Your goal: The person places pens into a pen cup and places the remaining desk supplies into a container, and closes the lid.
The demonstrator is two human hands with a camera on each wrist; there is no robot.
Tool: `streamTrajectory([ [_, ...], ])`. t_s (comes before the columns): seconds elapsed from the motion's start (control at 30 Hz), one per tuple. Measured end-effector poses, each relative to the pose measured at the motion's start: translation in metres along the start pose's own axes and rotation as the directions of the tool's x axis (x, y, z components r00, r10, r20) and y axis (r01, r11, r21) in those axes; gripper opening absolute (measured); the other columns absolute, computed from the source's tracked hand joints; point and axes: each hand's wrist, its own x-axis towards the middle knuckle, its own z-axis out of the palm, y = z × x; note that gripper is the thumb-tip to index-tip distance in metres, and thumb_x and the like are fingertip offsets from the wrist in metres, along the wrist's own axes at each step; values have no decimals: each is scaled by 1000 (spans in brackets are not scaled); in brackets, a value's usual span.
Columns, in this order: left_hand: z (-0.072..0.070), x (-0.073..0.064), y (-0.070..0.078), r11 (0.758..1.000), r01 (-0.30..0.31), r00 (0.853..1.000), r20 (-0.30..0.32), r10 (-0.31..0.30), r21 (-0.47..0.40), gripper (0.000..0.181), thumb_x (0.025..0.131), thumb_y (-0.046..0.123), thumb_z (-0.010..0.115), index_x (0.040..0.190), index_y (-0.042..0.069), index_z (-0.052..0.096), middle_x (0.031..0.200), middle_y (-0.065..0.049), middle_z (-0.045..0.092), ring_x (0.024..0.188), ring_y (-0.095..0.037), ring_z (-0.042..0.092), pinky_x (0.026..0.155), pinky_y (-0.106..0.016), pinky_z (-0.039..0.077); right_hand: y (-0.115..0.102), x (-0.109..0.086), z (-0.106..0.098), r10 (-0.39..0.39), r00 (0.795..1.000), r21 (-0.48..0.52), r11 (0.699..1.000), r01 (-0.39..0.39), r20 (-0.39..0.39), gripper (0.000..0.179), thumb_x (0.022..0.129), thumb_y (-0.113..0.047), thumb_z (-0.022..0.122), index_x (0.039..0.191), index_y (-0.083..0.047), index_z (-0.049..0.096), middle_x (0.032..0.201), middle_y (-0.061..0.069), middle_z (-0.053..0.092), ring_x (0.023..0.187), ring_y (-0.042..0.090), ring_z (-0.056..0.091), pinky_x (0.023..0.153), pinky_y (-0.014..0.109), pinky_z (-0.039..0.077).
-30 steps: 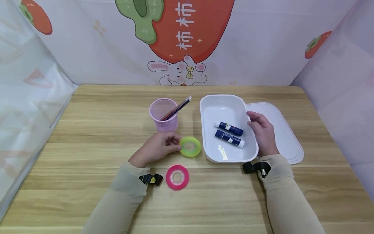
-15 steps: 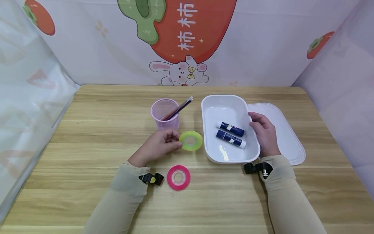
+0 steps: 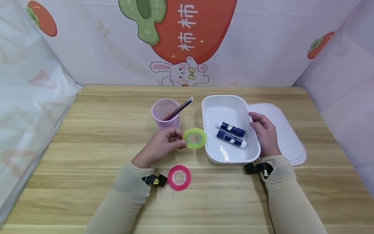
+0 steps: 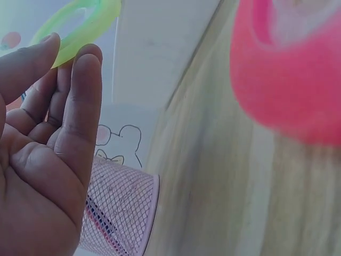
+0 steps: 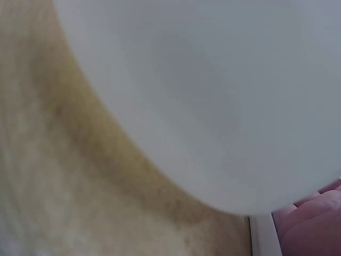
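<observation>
A yellow-green roll of tape (image 3: 194, 137) is pinched between the thumb and fingers of my left hand (image 3: 163, 143), its edge right at the left rim of the white plastic box (image 3: 216, 152). My right hand (image 3: 265, 135) holds the box by its right side, thumb and forefinger at the rim. Inside the box lie two dark blue glue sticks (image 3: 232, 129) with white ends. A pink roll of tape (image 3: 179, 168) lies flat on the table near my left wrist. In the left wrist view, the green roll (image 4: 80, 45) is held up at the fingertips.
Behind my left hand stands a pink mesh pencil cup (image 3: 156, 114) with pencils (image 3: 179, 108) leaning right. The white lid (image 3: 287, 136) lies on the wooden table (image 3: 96, 146), right of the box. A printed curtain (image 3: 248, 42) backs the table.
My left hand has raised the green roll of tape and moved it slightly right and away, closer to the box. The right hand stays on the box.
</observation>
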Motion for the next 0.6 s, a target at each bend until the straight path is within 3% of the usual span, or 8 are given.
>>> streamTrajectory([
  [0.3,9,0,4,999,-27,1000,9,27,-28,17,85,8,67,100,5,62,92,-10,65,82,-23,65,76,-42,55,1,1,-1,4,1000,7,1000,-4,1,32,92,-10,53,123,-11,58,123,7,53,113,17,46,89,17,44],
  [0.6,15,2,10,1000,-29,1000,-1,29,3,16,83,10,70,99,8,66,91,-7,66,81,-21,64,75,-42,55,1,0,-1,6,1000,9,1000,-6,3,32,92,-9,53,123,-10,58,123,7,52,113,17,47,89,17,45],
])
